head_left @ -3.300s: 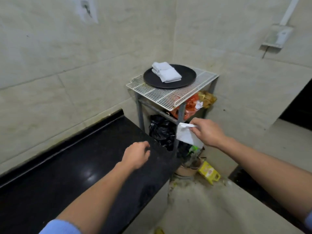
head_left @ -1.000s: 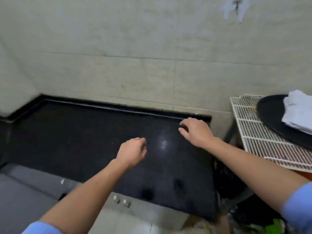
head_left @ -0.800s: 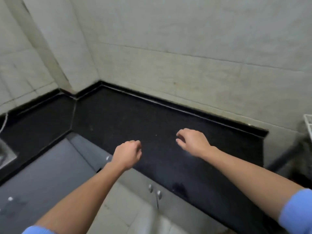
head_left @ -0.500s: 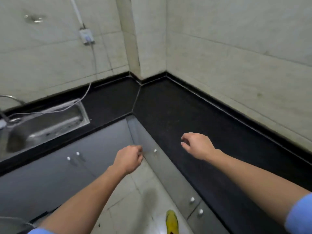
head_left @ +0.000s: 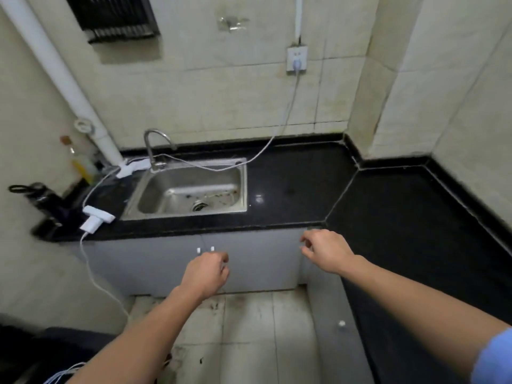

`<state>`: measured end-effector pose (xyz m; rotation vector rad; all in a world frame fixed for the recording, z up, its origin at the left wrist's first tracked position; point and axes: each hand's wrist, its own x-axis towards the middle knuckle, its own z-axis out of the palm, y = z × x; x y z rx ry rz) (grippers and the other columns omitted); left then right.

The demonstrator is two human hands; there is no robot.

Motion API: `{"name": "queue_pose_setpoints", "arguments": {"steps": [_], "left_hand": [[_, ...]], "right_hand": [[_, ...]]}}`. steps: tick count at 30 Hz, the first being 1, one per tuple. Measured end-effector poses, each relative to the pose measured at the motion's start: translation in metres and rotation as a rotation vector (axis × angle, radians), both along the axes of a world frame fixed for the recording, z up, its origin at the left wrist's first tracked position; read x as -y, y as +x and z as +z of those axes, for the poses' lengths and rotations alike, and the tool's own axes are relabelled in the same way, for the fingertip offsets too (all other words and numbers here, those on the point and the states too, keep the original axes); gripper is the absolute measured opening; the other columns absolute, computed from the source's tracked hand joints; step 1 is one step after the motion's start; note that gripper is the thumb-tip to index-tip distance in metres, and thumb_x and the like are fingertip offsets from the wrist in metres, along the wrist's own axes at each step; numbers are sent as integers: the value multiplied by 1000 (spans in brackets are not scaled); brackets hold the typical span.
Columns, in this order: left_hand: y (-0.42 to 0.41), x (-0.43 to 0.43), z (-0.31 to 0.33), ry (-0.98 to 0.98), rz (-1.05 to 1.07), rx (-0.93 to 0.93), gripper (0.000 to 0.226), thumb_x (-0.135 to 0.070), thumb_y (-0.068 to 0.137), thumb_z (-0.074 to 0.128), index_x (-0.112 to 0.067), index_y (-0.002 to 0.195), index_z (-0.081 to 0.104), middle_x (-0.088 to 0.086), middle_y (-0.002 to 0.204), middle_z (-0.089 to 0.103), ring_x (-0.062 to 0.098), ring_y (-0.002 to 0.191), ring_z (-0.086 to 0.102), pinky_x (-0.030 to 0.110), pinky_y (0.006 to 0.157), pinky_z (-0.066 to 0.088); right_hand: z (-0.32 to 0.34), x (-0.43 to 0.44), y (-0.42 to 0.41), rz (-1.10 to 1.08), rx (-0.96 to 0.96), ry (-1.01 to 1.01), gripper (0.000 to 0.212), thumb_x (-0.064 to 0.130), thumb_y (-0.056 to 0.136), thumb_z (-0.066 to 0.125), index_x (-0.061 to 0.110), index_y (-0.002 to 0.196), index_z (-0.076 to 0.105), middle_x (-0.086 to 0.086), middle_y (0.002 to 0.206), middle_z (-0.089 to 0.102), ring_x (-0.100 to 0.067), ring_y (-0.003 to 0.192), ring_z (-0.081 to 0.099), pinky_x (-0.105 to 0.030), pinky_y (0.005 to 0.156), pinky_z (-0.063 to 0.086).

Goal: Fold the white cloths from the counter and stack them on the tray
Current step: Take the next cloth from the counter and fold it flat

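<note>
Both my hands hang empty in front of the grey cabinet below the black counter (head_left: 401, 217). My left hand (head_left: 207, 274) is curled into a loose fist over the floor. Further right, my right hand (head_left: 328, 252) hovers near the counter's inner corner, its fingers bent but apart. The tray and the folded cloths are out of view. A crumpled white thing (head_left: 133, 165) lies beside the tap; I cannot tell whether it is a cloth.
A steel sink (head_left: 191, 191) with a curved tap (head_left: 155, 145) is set into the counter ahead. A cable (head_left: 277, 128) runs from the wall socket (head_left: 297, 59) across the sink. White chargers (head_left: 97, 218) and a dark bottle (head_left: 44, 199) sit at the left.
My view has swung left from the wire rack and tray, along the counter, to the sink. The cloth my right hand held 3.3 s ago is gone from it; both hands stay empty.
</note>
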<state>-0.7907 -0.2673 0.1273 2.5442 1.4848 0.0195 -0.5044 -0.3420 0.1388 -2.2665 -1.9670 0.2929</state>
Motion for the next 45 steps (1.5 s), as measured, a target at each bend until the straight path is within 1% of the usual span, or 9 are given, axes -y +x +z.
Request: {"name": "queue_pose_setpoints", "arguments": {"steps": [8, 16, 22, 28, 31, 36, 40, 43, 45], "left_hand": [[-57, -117, -15, -20, 190, -11, 24, -32, 89, 48, -21, 106, 60, 4, 106, 69, 28, 102, 61, 35, 78, 48], [-103, -276, 3, 18, 254, 24, 20, -32, 88, 50, -22, 101, 61, 6, 103, 69, 30, 99, 62, 35, 77, 47], [-129, -350, -16, -45, 315, 86, 26, -32, 90, 51, -21, 111, 61, 3, 107, 69, 27, 102, 61, 35, 81, 47], [-168, -415, -40, -142, 390, 62, 19, -32, 87, 49, -20, 96, 60, 4, 98, 68, 29, 95, 62, 35, 73, 49], [-188, -456, -38, -161, 442, 26, 19, -30, 88, 49, -21, 98, 62, 5, 97, 69, 29, 94, 63, 37, 75, 52], [-221, -523, -36, -182, 476, 30, 17, -29, 88, 51, -20, 100, 61, 6, 98, 67, 28, 94, 61, 36, 73, 51], [-242, -589, -48, -179, 443, 13, 20, -27, 89, 54, -16, 105, 61, 11, 105, 59, 32, 98, 59, 39, 80, 49], [-254, -650, -71, -204, 419, 58, 26, -25, 90, 55, -11, 112, 57, 15, 114, 53, 35, 101, 57, 41, 82, 47], [-260, -691, -91, -200, 391, 100, 32, -21, 89, 56, -7, 118, 54, 19, 119, 50, 38, 104, 54, 43, 85, 46]], "right_hand": [[-16, -159, -58, 217, -15, -34, 28, 38, 92, 50, 26, 115, 59, 3, 115, 64, -23, 104, 60, -36, 83, 48], [-3, -319, -98, 215, -54, 9, 25, 39, 91, 48, 25, 109, 59, 5, 106, 66, -21, 96, 61, -31, 73, 44], [-15, -403, -133, 278, -64, -93, 34, 42, 93, 49, 27, 123, 56, 5, 114, 66, -18, 103, 61, -33, 84, 48], [-45, -502, -161, 378, -68, -151, 29, 41, 92, 49, 27, 116, 58, 5, 115, 65, -18, 102, 59, -34, 84, 49], [-58, -550, -182, 411, -83, -189, 32, 40, 93, 49, 26, 121, 57, 4, 119, 63, -18, 105, 59, -32, 85, 47], [-81, -603, -222, 457, -105, -284, 36, 41, 93, 49, 25, 124, 55, 1, 122, 62, -20, 108, 58, -31, 85, 45], [-98, -628, -246, 449, -74, -344, 37, 43, 94, 48, 28, 127, 53, 3, 123, 61, -19, 108, 59, -31, 87, 47], [-110, -636, -257, 373, -41, -367, 35, 41, 94, 47, 28, 126, 54, 4, 121, 61, -18, 105, 59, -29, 85, 45], [-123, -635, -261, 304, -40, -402, 30, 41, 93, 46, 29, 118, 57, 4, 115, 63, -15, 96, 59, -27, 81, 44]]}}
